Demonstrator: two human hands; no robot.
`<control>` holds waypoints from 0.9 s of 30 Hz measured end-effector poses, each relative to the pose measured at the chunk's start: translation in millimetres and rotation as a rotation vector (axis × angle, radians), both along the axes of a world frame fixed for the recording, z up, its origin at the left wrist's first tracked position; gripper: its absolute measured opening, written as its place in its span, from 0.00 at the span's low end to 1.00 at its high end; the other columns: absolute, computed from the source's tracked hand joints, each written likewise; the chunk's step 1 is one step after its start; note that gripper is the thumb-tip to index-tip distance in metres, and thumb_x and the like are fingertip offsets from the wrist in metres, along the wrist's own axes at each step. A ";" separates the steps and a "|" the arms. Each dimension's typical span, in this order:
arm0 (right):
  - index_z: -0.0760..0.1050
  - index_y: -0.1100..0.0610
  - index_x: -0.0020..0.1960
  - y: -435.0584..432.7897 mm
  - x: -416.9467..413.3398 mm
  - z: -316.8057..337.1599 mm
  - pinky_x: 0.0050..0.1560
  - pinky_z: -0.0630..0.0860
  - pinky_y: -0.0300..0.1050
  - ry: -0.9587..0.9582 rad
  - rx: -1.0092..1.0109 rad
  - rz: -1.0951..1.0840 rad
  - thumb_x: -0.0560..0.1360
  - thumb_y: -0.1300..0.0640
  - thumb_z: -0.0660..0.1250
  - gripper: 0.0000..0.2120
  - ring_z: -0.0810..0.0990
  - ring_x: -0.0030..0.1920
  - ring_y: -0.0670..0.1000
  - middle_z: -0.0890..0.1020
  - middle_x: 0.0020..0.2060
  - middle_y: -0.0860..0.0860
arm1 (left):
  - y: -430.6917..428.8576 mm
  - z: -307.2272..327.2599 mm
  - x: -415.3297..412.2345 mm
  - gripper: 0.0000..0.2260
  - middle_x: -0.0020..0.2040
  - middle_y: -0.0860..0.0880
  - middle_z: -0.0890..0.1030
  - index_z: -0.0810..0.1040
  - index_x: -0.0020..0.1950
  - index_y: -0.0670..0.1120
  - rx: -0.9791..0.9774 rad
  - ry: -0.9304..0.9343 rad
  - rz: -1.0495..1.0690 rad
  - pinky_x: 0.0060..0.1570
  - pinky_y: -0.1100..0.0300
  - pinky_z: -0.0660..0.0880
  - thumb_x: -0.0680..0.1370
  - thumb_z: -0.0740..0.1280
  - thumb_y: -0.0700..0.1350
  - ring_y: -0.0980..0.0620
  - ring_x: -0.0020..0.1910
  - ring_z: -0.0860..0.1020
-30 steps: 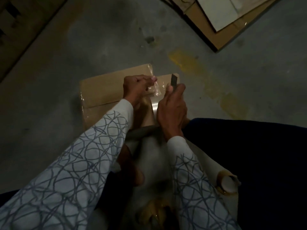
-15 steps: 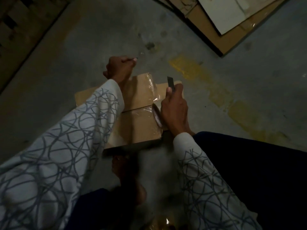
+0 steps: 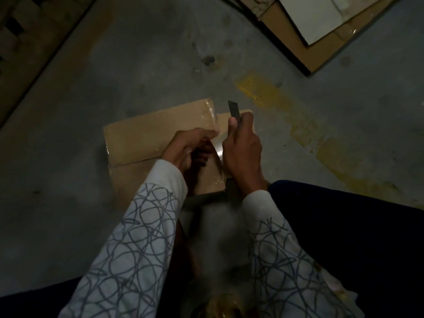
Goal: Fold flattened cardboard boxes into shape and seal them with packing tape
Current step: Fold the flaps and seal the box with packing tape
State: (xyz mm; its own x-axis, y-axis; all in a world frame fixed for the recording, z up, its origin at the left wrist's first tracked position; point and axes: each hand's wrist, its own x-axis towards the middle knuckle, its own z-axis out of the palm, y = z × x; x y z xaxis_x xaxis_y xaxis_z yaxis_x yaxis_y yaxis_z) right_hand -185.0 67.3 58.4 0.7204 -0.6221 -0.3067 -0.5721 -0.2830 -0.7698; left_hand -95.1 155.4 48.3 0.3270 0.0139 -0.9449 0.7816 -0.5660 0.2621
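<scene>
A brown cardboard box (image 3: 149,134) lies on the concrete floor in front of my knees, its top flaps closed along a seam. Glossy clear packing tape (image 3: 218,154) runs across its right part. My left hand (image 3: 190,148) lies on the box with curled fingers, its fingertips pinching the tape near the far edge; the hand is blurred. My right hand (image 3: 243,150) grips a utility knife (image 3: 234,110) just right of the tape, blade pointing up and away. The two hands are almost touching.
Flattened cardboard sheets (image 3: 305,49) with a white sheet (image 3: 321,17) on top lie at the far right. More cardboard (image 3: 27,33) sits at the far left. A yellowish shiny object (image 3: 220,304), unclear, rests by my lap. Yellow stains (image 3: 275,97) mark the floor.
My left hand had swung out beyond the box's far left edge; it has come back onto the box beside the knife. My right hand and the knife stayed in place.
</scene>
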 end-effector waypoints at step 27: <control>0.62 0.56 0.65 -17.8 59.4 7.1 0.48 0.72 0.53 0.184 0.193 -0.002 0.86 0.51 0.51 0.12 0.79 0.53 0.61 0.80 0.56 0.60 | -25.8 -33.3 91.3 0.09 0.35 0.53 0.84 0.87 0.40 0.46 -0.081 -0.860 -0.445 0.38 0.66 0.77 0.67 0.82 0.49 0.64 0.33 0.80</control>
